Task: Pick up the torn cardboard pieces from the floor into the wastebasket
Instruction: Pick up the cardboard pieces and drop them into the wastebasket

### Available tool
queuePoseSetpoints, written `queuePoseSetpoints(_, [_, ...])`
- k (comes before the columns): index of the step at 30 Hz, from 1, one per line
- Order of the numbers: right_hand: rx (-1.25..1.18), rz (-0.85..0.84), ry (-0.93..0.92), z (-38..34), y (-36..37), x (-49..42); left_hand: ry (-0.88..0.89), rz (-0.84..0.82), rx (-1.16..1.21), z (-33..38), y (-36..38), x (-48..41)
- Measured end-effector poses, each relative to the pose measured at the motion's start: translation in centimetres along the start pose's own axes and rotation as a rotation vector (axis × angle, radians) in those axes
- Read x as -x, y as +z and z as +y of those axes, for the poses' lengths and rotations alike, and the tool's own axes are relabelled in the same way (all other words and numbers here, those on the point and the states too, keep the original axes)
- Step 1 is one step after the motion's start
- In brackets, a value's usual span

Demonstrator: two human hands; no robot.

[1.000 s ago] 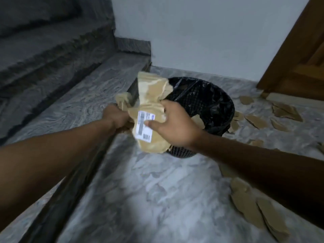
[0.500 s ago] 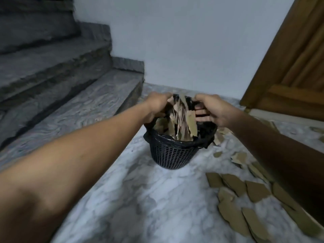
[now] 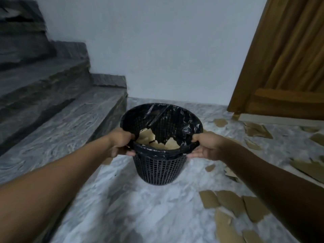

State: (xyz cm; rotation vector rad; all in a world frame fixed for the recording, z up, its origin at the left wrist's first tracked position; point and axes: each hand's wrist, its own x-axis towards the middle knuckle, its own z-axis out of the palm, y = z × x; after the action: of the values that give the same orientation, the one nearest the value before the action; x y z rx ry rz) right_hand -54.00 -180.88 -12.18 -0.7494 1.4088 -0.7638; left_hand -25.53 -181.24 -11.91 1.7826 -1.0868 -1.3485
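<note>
A black mesh wastebasket (image 3: pixel 158 171) with a black liner stands on the marble floor, tilted toward me. Torn cardboard pieces (image 3: pixel 152 139) lie inside it. My left hand (image 3: pixel 121 142) grips the rim on the left side, thumb over the liner edge. My right hand (image 3: pixel 204 146) grips the rim on the right side the same way. Several torn cardboard pieces (image 3: pixel 228 200) lie loose on the floor at the lower right, and more cardboard pieces (image 3: pixel 256 129) lie near the door.
Grey stone stairs (image 3: pixel 57 109) rise at the left, the lowest step right beside the basket. A wooden door (image 3: pixel 289 67) stands at the right. A white wall (image 3: pixel 166 50) is behind the basket. Bare marble floor (image 3: pixel 133 213) lies in front.
The bundle of cardboard I held over the basket has dropped inside. Both hands let go of it and now hold the basket's rim on either side.
</note>
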Motion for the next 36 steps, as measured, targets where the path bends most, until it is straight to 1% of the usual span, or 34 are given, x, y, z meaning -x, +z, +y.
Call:
queuePoseSetpoints(2, [-0.080,0.013,-0.089,-3.8,-0.6,-1.0,0.102,0.033,0.030,4.1,0.5,-1.4])
queuePoseSetpoints(6, [-0.124,0.070,-0.287,-11.7,-2.8,-2.3,0.300,0.086,0.069,13.2,1.9,-3.2])
queuePoseSetpoints(9, [-0.214,0.100,-0.383,-16.4,-5.6,-2.5,0.450,0.066,0.140,19.2,3.7,-3.5])
queuePoseSetpoints(11, [-0.278,0.132,-0.418,-18.8,-8.0,-2.3,0.466,0.029,0.108,22.8,5.2,-3.3])
queuePoseSetpoints(14, [-0.320,0.201,-0.453,-21.1,-12.6,-1.0,0.457,-0.029,-0.007,27.8,8.3,-2.6])
queuePoseSetpoints(17, [-0.355,0.350,-0.386,-21.4,-17.3,0.9,0.429,-0.108,-0.104,30.8,13.1,-1.4])
queuePoseSetpoints(20, [-0.409,0.442,-0.280,-19.6,-20.8,0.9,0.448,-0.127,-0.141,30.3,18.4,-1.8])
queuePoseSetpoints(23, [-0.451,0.489,-0.272,-16.9,-22.0,-1.6,0.519,-0.151,-0.146,27.0,22.9,-5.0])
queuePoseSetpoints(25, [-0.449,0.557,-0.259,-14.7,-22.3,-4.2,0.521,-0.234,-0.217,24.1,25.4,-7.9])
queuePoseSetpoints(28, [-0.474,0.637,-0.247,-11.9,-22.1,-8.0,0.421,-0.380,-0.293,21.2,27.8,-12.2])
queuePoseSetpoints(30, [-0.521,0.639,-0.262,-10.3,-21.9,-10.2,0.362,-0.450,-0.373,20.1,28.8,-14.7])
queuePoseSetpoints(31, [-0.542,0.641,-0.278,-9.6,-21.9,-11.3,0.363,-0.463,-0.396,19.6,29.3,-15.8])
queuePoseSetpoints(33, [-0.570,0.652,-0.307,-8.5,-22.3,-13.2,0.406,-0.444,-0.410,18.8,30.6,-18.1])
queuePoseSetpoints(36, [-0.605,0.596,-0.354,-7.7,-22.3,-15.8,0.458,-0.414,-0.386,18.0,31.7,-21.5])
